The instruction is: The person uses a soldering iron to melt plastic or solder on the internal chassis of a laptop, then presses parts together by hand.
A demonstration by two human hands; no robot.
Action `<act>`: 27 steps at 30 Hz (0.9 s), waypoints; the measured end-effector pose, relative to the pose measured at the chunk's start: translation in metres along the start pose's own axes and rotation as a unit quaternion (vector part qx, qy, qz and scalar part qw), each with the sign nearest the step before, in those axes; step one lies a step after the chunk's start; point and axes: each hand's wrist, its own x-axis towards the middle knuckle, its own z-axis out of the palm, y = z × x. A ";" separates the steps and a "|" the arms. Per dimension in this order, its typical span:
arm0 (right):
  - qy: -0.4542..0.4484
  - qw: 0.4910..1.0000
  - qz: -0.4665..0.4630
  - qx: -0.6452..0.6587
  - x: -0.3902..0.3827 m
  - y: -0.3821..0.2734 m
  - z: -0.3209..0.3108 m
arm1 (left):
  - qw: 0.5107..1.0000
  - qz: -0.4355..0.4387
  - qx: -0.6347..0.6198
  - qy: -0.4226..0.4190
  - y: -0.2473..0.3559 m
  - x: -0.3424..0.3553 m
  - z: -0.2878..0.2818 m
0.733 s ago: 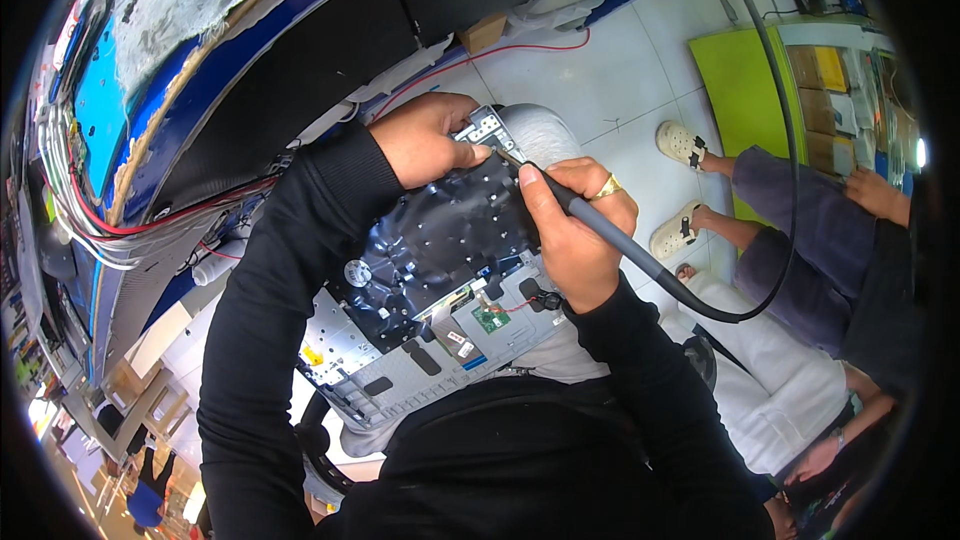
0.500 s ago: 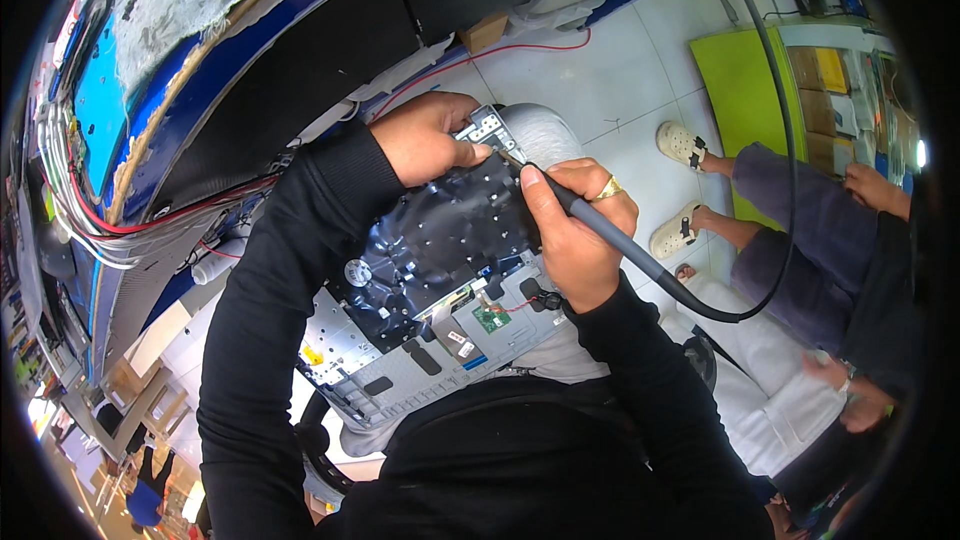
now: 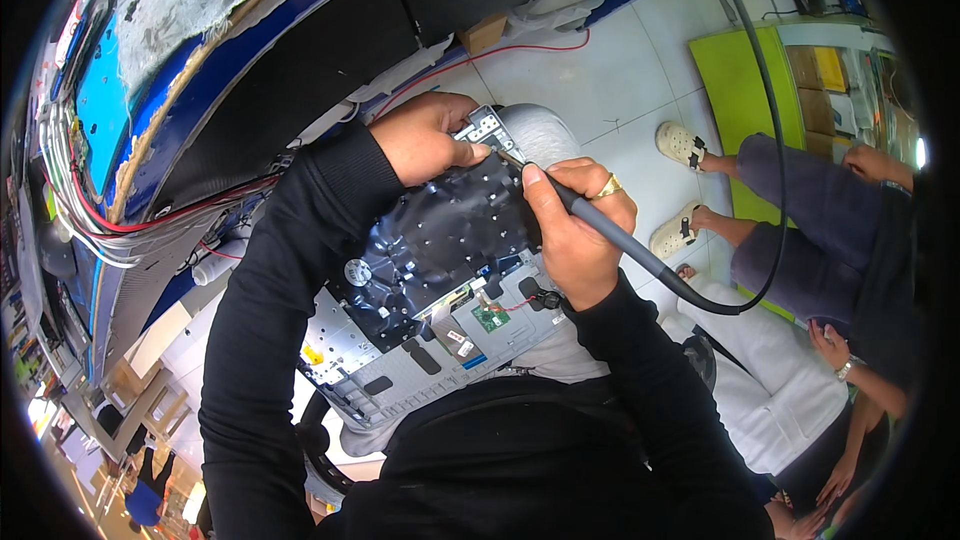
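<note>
A silver laptop top case (image 3: 340, 390) lies inner side up across my lap, tilted. Black shiny film (image 3: 455, 230) studded with small metal points covers most of it. My left hand (image 3: 425, 138) grips its far corner, the thumb pressing beside a metal bracket (image 3: 486, 127). In my right hand (image 3: 590, 245) is a dark grey soldering iron (image 3: 625, 240), held like a pen. Its tip reaches the case edge close to my left thumb; whether it touches cannot be made out. Nearer me, a small green circuit board (image 3: 490, 317) with red wires sits on the case.
From the iron, a thick black cable (image 3: 778, 140) loops upward on the right. A workbench (image 3: 170, 140) with bundled wires (image 3: 95, 210) stands at the left. People in dark trousers (image 3: 795, 190) and light trousers (image 3: 770, 380) sit close on the right, before a green cabinet (image 3: 745, 90).
My hands and the laptop case hold nearly still. The iron's cable loop has shifted slightly up and left. At the right, the other people's hands have moved.
</note>
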 end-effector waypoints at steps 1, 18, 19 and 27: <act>0.000 1.000 0.000 0.000 0.000 0.000 0.000 | 1.000 0.003 0.000 0.002 0.000 0.000 0.001; -0.002 1.000 0.022 0.007 0.000 -0.002 0.002 | 0.999 -0.032 0.024 -0.016 0.010 -0.003 -0.001; -0.003 1.000 0.022 0.008 0.000 -0.001 0.003 | 0.999 -0.031 0.023 -0.013 0.009 -0.004 -0.001; 0.004 0.999 0.029 0.025 0.000 0.001 0.002 | 0.999 -0.034 0.039 -0.002 0.010 -0.004 0.000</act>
